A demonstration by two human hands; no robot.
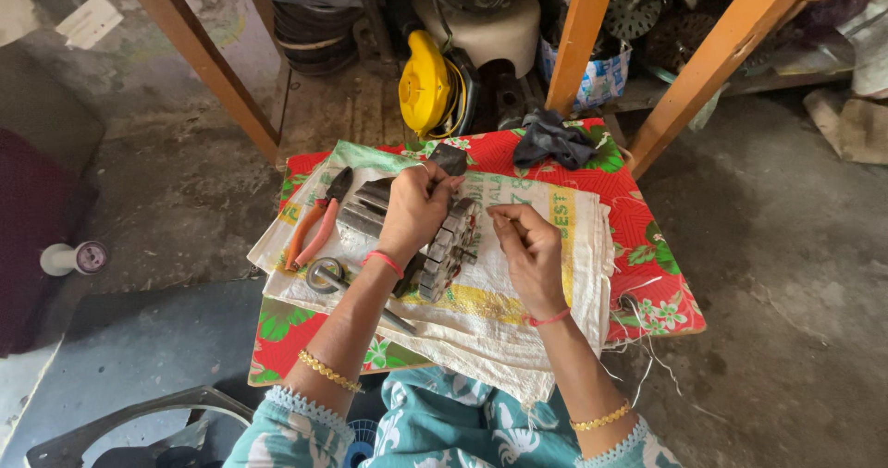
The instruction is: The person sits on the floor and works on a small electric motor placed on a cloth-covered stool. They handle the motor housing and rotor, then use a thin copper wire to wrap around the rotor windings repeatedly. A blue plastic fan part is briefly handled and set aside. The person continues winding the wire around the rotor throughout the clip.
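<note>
The left hand (413, 211) is gripping a ribbed metal motor core (442, 246) on a white sack (518, 301). The right hand (529, 251) is pinching what looks like thin wire.

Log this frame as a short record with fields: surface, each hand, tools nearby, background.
surface: white woven sack over a red floral cloth
left hand: grips the slotted metal motor core from above
right hand: pinched beside the core; what it pinches is too small to tell
tools: orange-handled pliers, scissors
background: yellow blower, dark rag
</note>
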